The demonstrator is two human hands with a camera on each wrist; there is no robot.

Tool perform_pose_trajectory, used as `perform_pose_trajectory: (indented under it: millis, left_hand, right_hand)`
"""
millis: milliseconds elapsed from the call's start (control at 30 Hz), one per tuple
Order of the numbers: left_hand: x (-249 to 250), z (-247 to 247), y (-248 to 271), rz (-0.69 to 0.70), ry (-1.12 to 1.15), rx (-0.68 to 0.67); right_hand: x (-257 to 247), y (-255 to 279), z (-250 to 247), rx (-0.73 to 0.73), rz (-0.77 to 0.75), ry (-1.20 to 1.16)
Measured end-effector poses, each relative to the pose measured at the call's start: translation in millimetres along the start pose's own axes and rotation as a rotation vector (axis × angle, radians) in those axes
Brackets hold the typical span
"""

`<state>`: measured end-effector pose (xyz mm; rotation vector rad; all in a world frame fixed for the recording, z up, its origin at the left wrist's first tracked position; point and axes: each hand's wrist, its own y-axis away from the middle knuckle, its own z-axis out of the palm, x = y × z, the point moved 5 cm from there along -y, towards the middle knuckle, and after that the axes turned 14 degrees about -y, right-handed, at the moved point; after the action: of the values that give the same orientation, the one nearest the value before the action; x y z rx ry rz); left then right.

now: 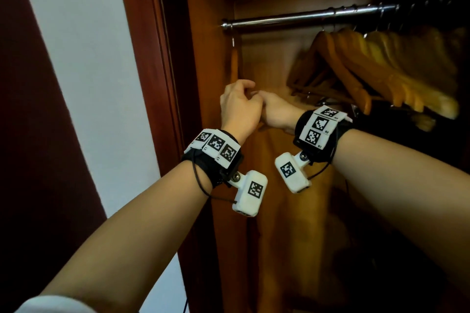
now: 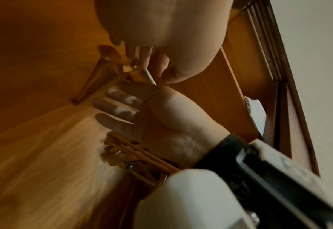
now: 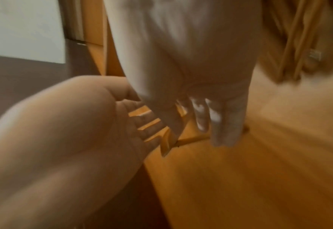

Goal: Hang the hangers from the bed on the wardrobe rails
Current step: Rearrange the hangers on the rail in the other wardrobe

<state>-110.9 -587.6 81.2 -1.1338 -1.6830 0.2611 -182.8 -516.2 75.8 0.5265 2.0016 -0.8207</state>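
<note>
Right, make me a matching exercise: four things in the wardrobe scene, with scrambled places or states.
Things:
1. rail
2. bunch of wooden hangers
3. single hanger
4. left hand

Places or states:
A. hangs alone at the rail's left end
B. shiny metal, across the wardrobe top
C. crowded on the rail's right part
D. fingers curled, touching the right hand

Pairs: 1-B, 2-C, 3-A, 4-D
</note>
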Motion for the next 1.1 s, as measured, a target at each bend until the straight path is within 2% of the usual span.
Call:
perform_pose_trajectory:
  millis: [133,200,333,467,567,700,900,1100]
  left_hand:
    - [40,14,8,0.164,-0.016,0.012]
    - [56,25,11,0.180,0.043,-0.027]
    - [72,52,12,0.111,0.213,-0.104]
    - [73,79,14,-0.037,0.391,-0.180]
    - [71,95,18,-0.097,0.438,-0.232]
    - [71,103,23,-0.110,0.441,-0.259]
    - [61,98,19,-0.090,0.423,-0.267]
    - [51,90,16,-0.087,0.412,-0.260]
  right_hand:
    - [-1,17,-40,0.090,-0.009,0.220]
    - [-5,25,-62,0.144,-0.011,0.366]
    - [-14,49,-102,0.232,-0.018,0.592]
    - [-15,70,-136,0.355,-0.009,0.876]
    - [-17,80,-145,0.432,-0.046,1.097]
    - [-21,80,-140,0.475,-0.064,1.431]
    - [-17,75,-141,0.450,0.032,1.559]
    - [-17,70,-138,0.437,0.060,1.518]
